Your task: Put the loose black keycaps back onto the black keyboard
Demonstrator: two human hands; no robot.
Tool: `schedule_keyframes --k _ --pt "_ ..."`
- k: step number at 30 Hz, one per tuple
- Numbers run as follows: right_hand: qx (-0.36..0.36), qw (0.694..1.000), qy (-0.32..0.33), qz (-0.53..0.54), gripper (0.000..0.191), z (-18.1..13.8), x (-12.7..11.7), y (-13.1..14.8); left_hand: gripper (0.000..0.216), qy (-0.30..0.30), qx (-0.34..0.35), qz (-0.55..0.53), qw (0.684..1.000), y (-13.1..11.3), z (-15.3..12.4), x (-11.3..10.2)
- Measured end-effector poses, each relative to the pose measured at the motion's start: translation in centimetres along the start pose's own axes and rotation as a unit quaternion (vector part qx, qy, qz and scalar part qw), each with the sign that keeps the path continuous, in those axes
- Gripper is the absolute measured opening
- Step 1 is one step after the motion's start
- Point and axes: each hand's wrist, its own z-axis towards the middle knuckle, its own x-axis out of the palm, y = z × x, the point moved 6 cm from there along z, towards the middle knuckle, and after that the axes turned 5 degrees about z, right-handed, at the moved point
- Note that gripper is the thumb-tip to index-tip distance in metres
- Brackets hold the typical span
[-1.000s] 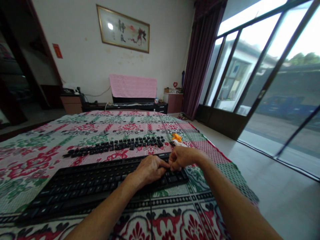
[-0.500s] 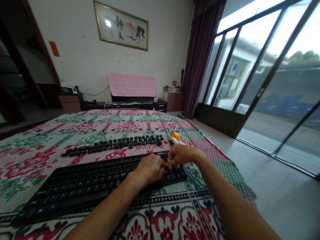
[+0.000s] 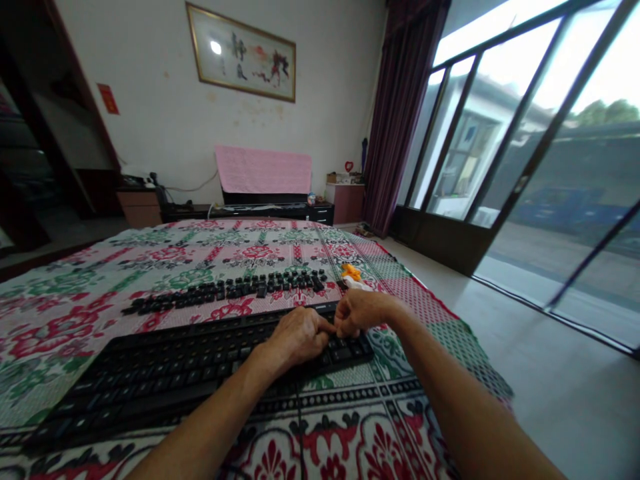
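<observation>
A black keyboard (image 3: 165, 363) lies across the patterned cloth, its upper rows bare of keycaps and its lower rows still capped. Over its right part, my left hand (image 3: 304, 333) rests with the fingers curled and the index finger pointing toward my right hand (image 3: 356, 312). My right hand is pinched at the number-pad end, its fingertips close against the left index finger. Whatever lies between those fingertips is too small and hidden to name. Behind the keyboard stretches a long row of loose black keycaps (image 3: 240, 288).
Just beyond my right hand sit an orange cloth-like thing (image 3: 351, 271) and something white (image 3: 356, 284). A red, green and white patterned cloth (image 3: 260, 252) covers the table. A thin dark cable (image 3: 301, 427) runs toward me. Glass doors (image 3: 475, 140) stand to the right.
Both hands stay at nearly the same spot on the keyboard. The left fingers have shifted only slightly. The keycap row looks unchanged.
</observation>
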Motion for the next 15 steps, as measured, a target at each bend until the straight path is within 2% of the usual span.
schedule_keyframes --k 7,15 --pt "0.004 1.000 -0.003 -0.030 0.017 0.2 0.1 0.3 0.034 0.001 -0.010 0.007 1.000 -0.2 -0.1 -0.2" --pt "-0.025 0.998 0.036 0.041 0.023 0.1 0.0 -0.8 0.030 -0.033 0.000 -0.028 0.999 0.3 -0.1 -0.1"
